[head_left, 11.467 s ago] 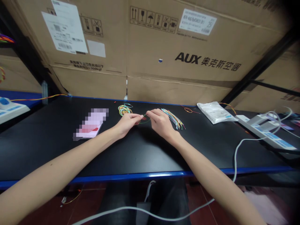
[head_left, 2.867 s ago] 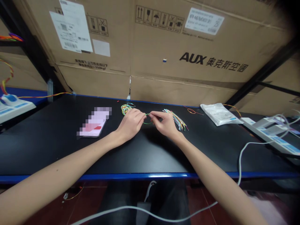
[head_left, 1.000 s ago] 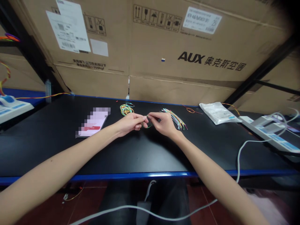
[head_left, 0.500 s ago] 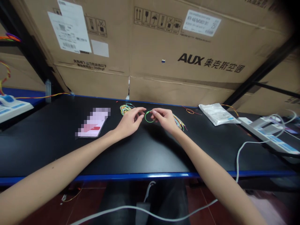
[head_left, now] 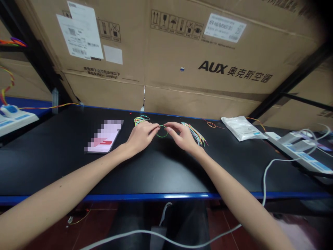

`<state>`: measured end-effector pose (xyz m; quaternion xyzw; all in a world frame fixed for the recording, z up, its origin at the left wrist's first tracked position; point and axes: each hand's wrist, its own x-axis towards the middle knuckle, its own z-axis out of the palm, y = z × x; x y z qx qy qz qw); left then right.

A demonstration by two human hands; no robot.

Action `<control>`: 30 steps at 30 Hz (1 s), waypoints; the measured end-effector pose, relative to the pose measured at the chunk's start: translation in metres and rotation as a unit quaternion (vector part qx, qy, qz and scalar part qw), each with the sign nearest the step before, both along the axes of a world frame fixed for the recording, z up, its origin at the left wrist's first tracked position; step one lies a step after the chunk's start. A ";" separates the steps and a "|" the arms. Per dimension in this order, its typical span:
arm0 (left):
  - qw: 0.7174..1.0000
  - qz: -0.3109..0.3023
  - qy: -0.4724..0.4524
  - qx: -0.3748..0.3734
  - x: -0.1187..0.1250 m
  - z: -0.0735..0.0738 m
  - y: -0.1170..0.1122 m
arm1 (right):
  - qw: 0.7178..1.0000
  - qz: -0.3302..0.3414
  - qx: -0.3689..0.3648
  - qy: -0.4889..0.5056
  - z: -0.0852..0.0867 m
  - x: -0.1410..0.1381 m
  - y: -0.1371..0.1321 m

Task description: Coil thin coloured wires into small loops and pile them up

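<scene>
Everything here is placed from the green wire loop [head_left: 162, 131], which lies at the middle of the black table [head_left: 161, 173], near its far edge; far to the left of the loop sits a white and blue device [head_left: 15, 118], with a thin orange and yellow wire [head_left: 49, 106] running from it toward the table; nearer to the loop, but still well to its left, lies a flat object [head_left: 104, 136], pixelated, so its kind cannot be told; closer again, up and to the left of the loop, is a small heap of coiled coloured wires [head_left: 139, 120]; the left hand [head_left: 142, 136] is just beside the loop on the left, with fingers loosely curved, not clenched, and the fingertips [head_left: 157, 127] reach the loop's left edge; one cannot tell whether they grasp it or only touch it; the right hand [head_left: 180, 134] is just beside the loop on the right, also relaxed and half open, and its fingertips [head_left: 166, 125] are at the upper right edge, with the grip again unclear; right of this hand lies a bundle of straight coloured wires [head_left: 194, 133]; farther right are a small orange wire coil [head_left: 211, 125], a white plastic bag [head_left: 241, 128], and a white power strip [head_left: 293, 152].
</scene>
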<state>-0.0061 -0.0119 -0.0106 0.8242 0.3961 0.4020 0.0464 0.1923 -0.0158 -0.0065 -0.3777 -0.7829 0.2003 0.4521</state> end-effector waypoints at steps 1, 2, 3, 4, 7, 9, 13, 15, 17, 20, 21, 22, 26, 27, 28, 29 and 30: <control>1.000 -0.010 0.007 -0.002 0.000 0.001 0.000 | 1.000 0.005 0.001 0.008 0.001 -0.001 -0.001; 1.000 -0.024 0.009 -0.004 0.000 0.002 -0.001 | 1.000 0.008 0.000 0.017 0.001 -0.002 -0.003; 0.999 -0.036 0.005 -0.011 0.001 0.003 -0.002 | 1.000 0.007 0.000 0.024 0.001 -0.003 -0.003; 0.999 -0.045 -0.005 -0.026 0.002 0.004 -0.003 | 1.000 0.003 0.000 0.030 0.001 -0.004 -0.004; 0.989 -0.062 -0.064 -0.121 0.005 0.007 -0.004 | 0.997 -0.033 0.000 0.062 -0.001 -0.005 -0.002; 0.971 -0.089 -0.099 -0.200 0.006 0.007 -0.003 | 0.994 -0.058 -0.004 0.090 -0.001 -0.003 0.000; 0.940 -0.124 -0.144 -0.284 0.007 0.005 0.001 | 0.994 -0.064 -0.008 0.086 -0.001 0.001 0.004; 0.943 -0.108 -0.155 -0.274 0.007 0.004 0.002 | 0.997 -0.067 0.016 0.046 -0.002 0.002 0.005; 0.958 -0.079 -0.138 -0.238 0.007 0.005 0.000 | 0.995 -0.078 0.056 -0.012 -0.004 0.003 0.005; 0.976 -0.043 -0.091 -0.194 0.007 0.008 -0.004 | 0.985 -0.100 0.105 -0.090 -0.008 0.004 0.005; 0.976 -0.041 -0.084 -0.195 0.008 0.009 -0.006 | 0.982 -0.104 0.114 -0.105 -0.008 0.004 0.005; 0.976 -0.042 -0.080 -0.200 0.008 0.011 -0.008 | 0.980 -0.106 0.122 -0.113 -0.009 0.005 0.005; 0.977 -0.041 -0.052 -0.204 0.009 0.014 -0.011 | 0.976 -0.081 0.154 -0.133 -0.007 0.006 0.004; 0.979 -0.041 -0.040 -0.195 0.009 0.014 -0.012 | 0.975 -0.074 0.160 -0.138 -0.006 0.007 0.004; 0.982 -0.044 -0.028 -0.184 0.009 0.013 -0.012 | 0.973 -0.066 0.166 -0.145 -0.004 0.008 0.003; 0.983 -0.049 -0.016 -0.174 0.008 0.013 -0.013 | 0.972 -0.058 0.170 -0.153 -0.003 0.008 0.003; 0.985 -0.055 -0.004 -0.165 0.008 0.012 -0.013 | 0.970 -0.053 0.173 -0.162 -0.002 0.009 0.002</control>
